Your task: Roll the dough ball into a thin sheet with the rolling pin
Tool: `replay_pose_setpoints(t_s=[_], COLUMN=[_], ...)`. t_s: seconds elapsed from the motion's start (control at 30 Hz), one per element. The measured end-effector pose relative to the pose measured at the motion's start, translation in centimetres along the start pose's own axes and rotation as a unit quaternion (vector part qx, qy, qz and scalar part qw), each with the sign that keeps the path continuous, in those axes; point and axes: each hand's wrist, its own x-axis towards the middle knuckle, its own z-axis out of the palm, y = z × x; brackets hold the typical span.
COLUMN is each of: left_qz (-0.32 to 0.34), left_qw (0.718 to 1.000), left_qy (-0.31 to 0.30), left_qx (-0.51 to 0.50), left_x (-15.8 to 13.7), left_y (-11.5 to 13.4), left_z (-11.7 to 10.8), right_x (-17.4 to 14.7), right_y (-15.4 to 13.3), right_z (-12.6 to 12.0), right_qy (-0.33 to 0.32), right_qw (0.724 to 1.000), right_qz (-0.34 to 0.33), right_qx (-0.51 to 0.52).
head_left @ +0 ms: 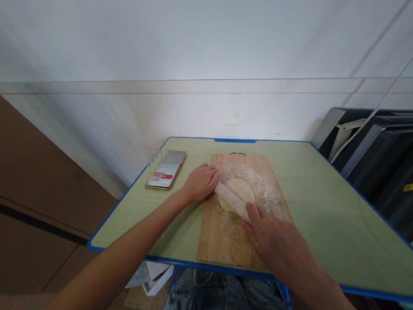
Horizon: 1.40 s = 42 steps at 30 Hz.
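A pale, floury rolling pin (233,200) lies slantwise across a flat round of dough (243,189). My left hand (201,181) is closed on the pin's far left end. Its near right end is in my right hand (271,232), whose fingers and thumb wrap it. Under the dough is a wooden cutting board (219,246), dusted with white flour (266,192) mostly beyond and to the right of the dough. Parts of both pin ends are hidden by my hands.
A phone (168,171) with its screen lit lies left of the board on the pale green table (332,211), which has a blue edge. A white wall (203,111) stands behind. Dark flat panels (384,162) lean at the right, with a cable (388,89) before them.
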Motion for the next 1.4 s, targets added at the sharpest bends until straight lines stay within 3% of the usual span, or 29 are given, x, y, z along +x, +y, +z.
replay_pose_setpoints(t_s=[0.37,0.57,0.83,1.03,1.23,1.4], left_qz=[-0.018,-0.027,0.019,-0.002,-0.038,-0.114], left_qw=[0.997,0.998,0.998,0.996,0.989,0.987], left_qy=[0.018,0.018,-0.052,-0.08,-0.13,-0.068], left_qx=[-0.069,-0.048,0.013,0.049,0.06,0.09], left_x=[-3.5,-6.2,-5.8,-3.9,-2.8,-3.0], left_y=[-0.2,-0.1,0.2,1.0,2.0,4.6], left_z=[-0.4,-0.6,-3.0,-3.4,-3.2,-3.1], right_x=[0.0,-0.1,2.3,5.2,7.2,5.8], right_y=[-0.5,-1.1,3.9,6.8,7.3,5.9], right_z=[0.6,0.5,-1.3,-2.4,-1.3,0.1], right_qy=[0.044,0.034,-0.016,-0.054,-0.09,-0.037], right_qw=[0.997,0.996,0.995,0.992,0.994,0.999], right_qz=[-0.015,-0.03,-0.102,-0.114,-0.061,0.023], right_qx=[-0.067,-0.08,-0.011,-0.027,-0.029,-0.017])
